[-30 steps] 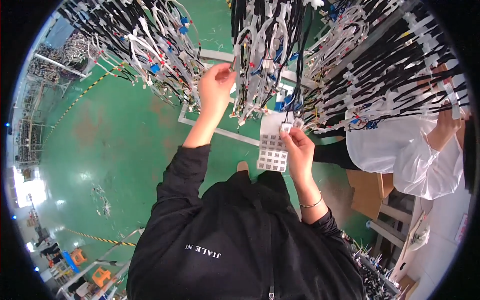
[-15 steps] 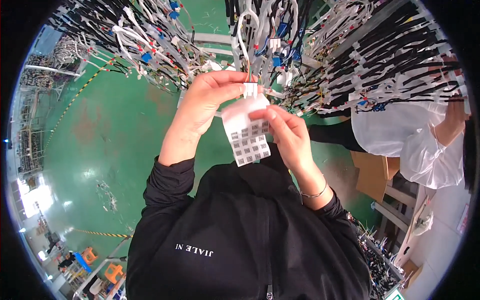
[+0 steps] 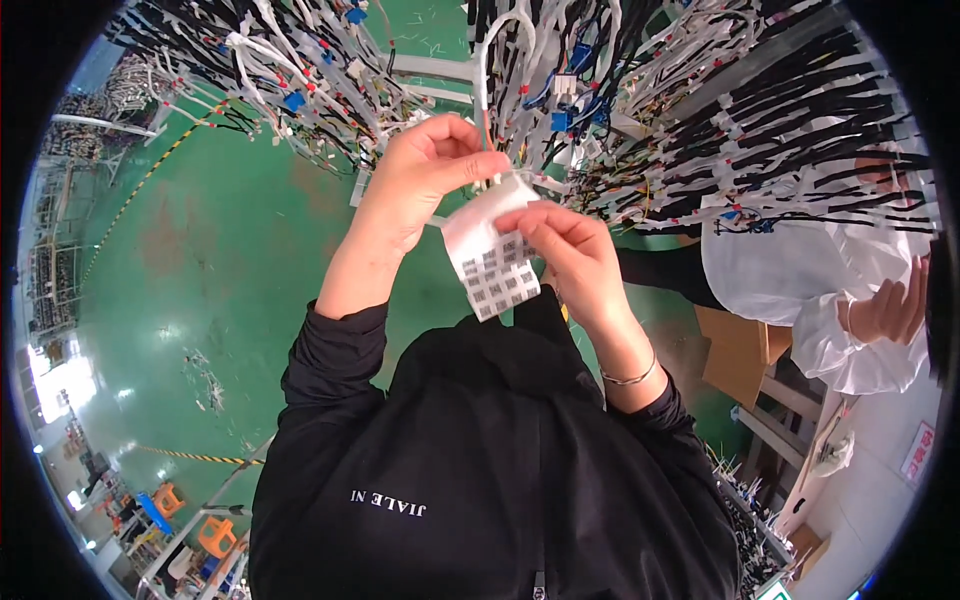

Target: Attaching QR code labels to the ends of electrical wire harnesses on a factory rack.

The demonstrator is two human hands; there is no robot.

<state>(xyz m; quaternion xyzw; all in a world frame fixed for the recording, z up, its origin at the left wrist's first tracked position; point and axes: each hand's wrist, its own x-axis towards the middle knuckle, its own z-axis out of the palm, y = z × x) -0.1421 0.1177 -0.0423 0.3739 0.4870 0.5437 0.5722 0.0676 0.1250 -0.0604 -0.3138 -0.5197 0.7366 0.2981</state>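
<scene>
My left hand (image 3: 428,172) pinches the end of a wire harness, where a small white plug connector (image 3: 494,182) barely shows below the thumb. A white-sleeved cable (image 3: 484,78) rises from there in a loop toward the hanging bundles. Just below, my right hand (image 3: 575,255) grips a pale sheet of stickers (image 3: 484,235) between thumb and fingers. Rows of small dark square printed labels cover the sheet's lower part; its upper part is blank. The sheet's upper edge lies close against the left thumb, and whether it touches the connector I cannot tell.
Dense wire harnesses (image 3: 740,150) hang across the far side from metal rails (image 3: 432,68). At the right, a person in a white covering (image 3: 765,260) stands near a cardboard box (image 3: 735,350). More wires fill a bin (image 3: 750,520) at the lower right.
My left thumb has slid over the connector, hiding most of it. My right hand has shifted slightly up and left along the sheet. The other person's hand at the right has lowered.
</scene>
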